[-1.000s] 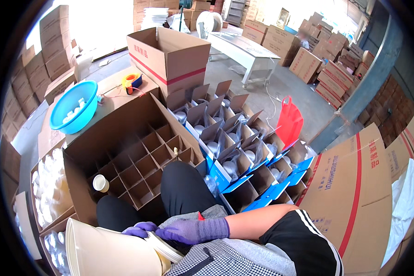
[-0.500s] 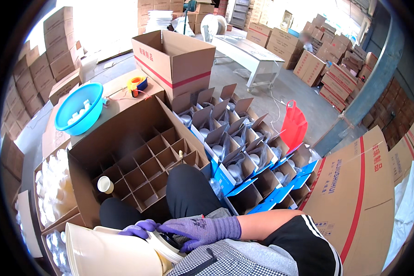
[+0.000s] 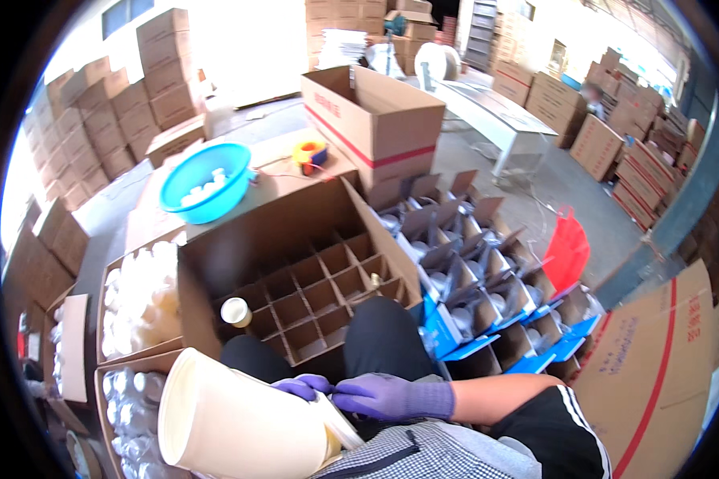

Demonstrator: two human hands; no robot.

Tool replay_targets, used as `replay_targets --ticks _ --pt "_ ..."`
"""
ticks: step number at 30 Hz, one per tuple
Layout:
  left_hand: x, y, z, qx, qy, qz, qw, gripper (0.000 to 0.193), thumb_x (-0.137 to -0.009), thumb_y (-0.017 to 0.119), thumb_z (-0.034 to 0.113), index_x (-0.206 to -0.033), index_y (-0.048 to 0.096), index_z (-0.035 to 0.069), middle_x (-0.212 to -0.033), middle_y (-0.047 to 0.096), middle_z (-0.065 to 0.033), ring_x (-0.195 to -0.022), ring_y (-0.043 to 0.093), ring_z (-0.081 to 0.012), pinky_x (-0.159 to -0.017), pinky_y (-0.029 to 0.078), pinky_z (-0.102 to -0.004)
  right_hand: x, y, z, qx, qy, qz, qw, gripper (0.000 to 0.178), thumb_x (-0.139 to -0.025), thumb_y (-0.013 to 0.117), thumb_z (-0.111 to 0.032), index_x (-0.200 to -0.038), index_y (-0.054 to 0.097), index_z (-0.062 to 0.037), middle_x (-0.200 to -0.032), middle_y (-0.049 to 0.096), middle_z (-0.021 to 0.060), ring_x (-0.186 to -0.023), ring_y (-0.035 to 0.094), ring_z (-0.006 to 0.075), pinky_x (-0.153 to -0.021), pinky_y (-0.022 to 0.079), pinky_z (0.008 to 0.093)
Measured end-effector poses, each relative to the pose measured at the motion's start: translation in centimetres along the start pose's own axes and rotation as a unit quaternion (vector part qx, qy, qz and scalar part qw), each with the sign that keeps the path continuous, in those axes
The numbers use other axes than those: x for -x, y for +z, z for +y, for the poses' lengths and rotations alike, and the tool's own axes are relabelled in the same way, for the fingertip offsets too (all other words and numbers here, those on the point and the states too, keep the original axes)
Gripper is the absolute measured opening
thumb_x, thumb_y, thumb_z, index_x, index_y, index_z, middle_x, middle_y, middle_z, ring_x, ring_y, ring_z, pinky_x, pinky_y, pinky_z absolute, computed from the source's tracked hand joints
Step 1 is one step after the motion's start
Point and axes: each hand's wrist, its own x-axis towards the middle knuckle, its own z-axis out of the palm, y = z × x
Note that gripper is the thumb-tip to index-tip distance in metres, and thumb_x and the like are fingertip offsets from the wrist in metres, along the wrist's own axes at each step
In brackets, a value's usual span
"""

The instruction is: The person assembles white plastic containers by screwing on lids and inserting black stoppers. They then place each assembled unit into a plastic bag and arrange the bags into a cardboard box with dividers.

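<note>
While gloved hands, left (image 3: 303,387) | right (image 3: 383,397), pinch cream tub (image 3: 240,423), seemingly its rim | red-striped carton (image 3: 375,120) beyond.

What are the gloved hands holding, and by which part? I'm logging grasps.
Both hands, left hand and right hand, pinch the narrow end of a large cream-coloured tapered container lying across the lap.
</note>
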Motion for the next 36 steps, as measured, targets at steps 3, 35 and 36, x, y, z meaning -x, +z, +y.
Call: replay_targets --ticks 3,35,36 --pt "0.4 0.0 0.6 -0.029 0.010 0.023 0.999 0.033 -0.098 0.062 0.034 -0.115 0.060 0.006 -0.128 0.055 -0.0193 -0.127 0.051 -0.0349 -0.106 0.047 -0.0475 0.8 1.7 3.3 -0.062 -0.226 0.035 0.972 0.078 -0.094 0.066 -0.031 -0.155 0.028 -0.0011 -0.145 0.045 0.0221 -0.128 0.051 0.0324 -0.109 0.043 0.0414" --pt "-2.9 -2.6 -3.9 -0.101 0.341 -0.123 0.926 0.040 -0.095 0.065 0.044 -0.108 0.064 0.007 -0.103 0.065 -0.0192 -0.100 0.061 -0.0400 -0.080 0.049 -0.0477 0.4 2.0 1.9 0.213 -0.222 0.084 0.948 0.035 -0.094 0.059 -0.008 -0.128 0.053 -0.0021 -0.103 0.067 0.0203 -0.095 0.068 0.0364 -0.081 0.057 0.0440" --pt "-3.4 -2.8 -4.5 -0.087 0.360 -0.123 0.921 0.041 -0.095 0.066 0.045 -0.108 0.064 0.007 -0.103 0.065 -0.0189 -0.099 0.061 -0.0396 -0.080 0.049 -0.0466 0.0 1.8 2.5 0.234 -0.152 0.048 0.959 0.048 -0.094 0.061 -0.010 -0.140 0.046 -0.0031 -0.102 0.068 0.0214 -0.097 0.069 0.0369 -0.087 0.057 0.0438"
